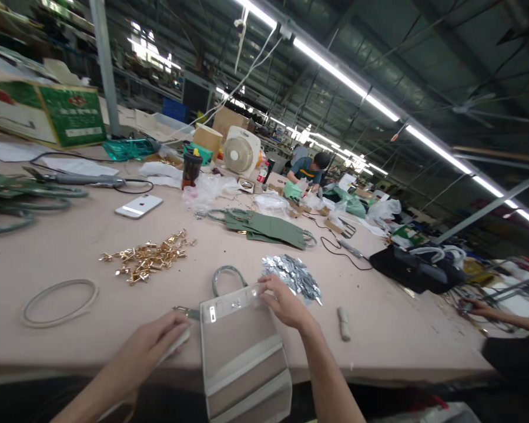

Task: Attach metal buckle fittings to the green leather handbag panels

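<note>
A bag piece (240, 335) with pale trim and beige panels lies partly over the table's front edge, silver metal plates showing near its top. A green looped handle (229, 270) rises behind it. My right hand (284, 302) has its fingers closed on the bag piece's upper right corner. To the left, my left hand (170, 335) is curled around a pale, flat-edged piece, mostly hidden by the palm. Beside its fingertips a short green strap with a metal buckle (187, 312) sticks out. Right behind my right hand is a heap of silver metal plates (293, 275).
Gold-coloured fittings (147, 258), a pale ring of cord (59, 302) and a phone (139, 206) lie left. Green bag parts (267, 228) lie beyond; a small pale roll (344, 324) and black bag (417, 269) are right. A co-worker's hand (478, 308) reaches in from the right.
</note>
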Available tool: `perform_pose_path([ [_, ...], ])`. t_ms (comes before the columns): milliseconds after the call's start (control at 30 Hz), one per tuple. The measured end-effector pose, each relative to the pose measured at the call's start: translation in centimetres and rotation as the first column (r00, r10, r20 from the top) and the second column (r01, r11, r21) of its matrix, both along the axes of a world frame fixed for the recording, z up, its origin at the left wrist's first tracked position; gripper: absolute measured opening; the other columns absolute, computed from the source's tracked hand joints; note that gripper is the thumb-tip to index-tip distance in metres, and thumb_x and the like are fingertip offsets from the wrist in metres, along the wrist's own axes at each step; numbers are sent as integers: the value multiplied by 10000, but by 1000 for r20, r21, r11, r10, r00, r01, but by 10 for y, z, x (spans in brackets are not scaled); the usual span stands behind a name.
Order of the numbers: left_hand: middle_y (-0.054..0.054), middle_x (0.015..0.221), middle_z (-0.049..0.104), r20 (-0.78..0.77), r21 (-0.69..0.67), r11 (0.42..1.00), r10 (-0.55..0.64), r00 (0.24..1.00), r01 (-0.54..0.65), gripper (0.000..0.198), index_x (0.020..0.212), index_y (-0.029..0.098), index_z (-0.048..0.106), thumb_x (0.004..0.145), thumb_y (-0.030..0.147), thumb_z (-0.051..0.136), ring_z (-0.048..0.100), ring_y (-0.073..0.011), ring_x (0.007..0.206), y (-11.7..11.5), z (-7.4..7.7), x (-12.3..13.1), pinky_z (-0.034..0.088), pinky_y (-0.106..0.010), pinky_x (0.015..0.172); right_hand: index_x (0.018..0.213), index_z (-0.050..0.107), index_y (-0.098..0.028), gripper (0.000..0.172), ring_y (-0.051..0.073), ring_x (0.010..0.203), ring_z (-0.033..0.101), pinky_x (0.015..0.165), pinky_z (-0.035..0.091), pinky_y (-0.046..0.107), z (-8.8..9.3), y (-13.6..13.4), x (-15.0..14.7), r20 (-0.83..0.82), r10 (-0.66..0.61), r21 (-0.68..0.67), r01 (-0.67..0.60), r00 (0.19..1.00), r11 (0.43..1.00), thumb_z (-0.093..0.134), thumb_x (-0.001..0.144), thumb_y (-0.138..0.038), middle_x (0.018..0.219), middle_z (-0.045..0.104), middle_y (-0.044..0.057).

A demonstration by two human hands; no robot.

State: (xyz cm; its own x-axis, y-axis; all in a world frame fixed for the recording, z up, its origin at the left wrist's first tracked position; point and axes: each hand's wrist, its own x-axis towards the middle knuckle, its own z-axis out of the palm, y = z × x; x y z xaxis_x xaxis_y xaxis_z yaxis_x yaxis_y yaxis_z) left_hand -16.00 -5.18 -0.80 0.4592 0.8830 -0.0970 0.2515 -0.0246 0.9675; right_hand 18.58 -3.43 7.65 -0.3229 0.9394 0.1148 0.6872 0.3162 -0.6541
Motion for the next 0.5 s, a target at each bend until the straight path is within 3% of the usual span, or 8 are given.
perform_pose_path([
  [300,-21,879,682,82,-79,993,93,992,-86,466,1018,207,692,933,644,554,630,-218,856,2,7,-10,517,-274,769,875,677,-194,181,200,1163,623,1092,450,405,-6,26,-5,86,76,-42,-73,993,996,578,906,-46,1206,671,81],
  [500,-44,932,725,101,-105,984,153,983,-142,492,1124,209,672,912,646,594,661,-256,925,-3,8,-12,518,-324,818,874,677,-197,167,205,1114,640,1043,482,405,-15,33,-3,98,95,-13,-94,991,995,585,912,-63,1162,694,74],
])
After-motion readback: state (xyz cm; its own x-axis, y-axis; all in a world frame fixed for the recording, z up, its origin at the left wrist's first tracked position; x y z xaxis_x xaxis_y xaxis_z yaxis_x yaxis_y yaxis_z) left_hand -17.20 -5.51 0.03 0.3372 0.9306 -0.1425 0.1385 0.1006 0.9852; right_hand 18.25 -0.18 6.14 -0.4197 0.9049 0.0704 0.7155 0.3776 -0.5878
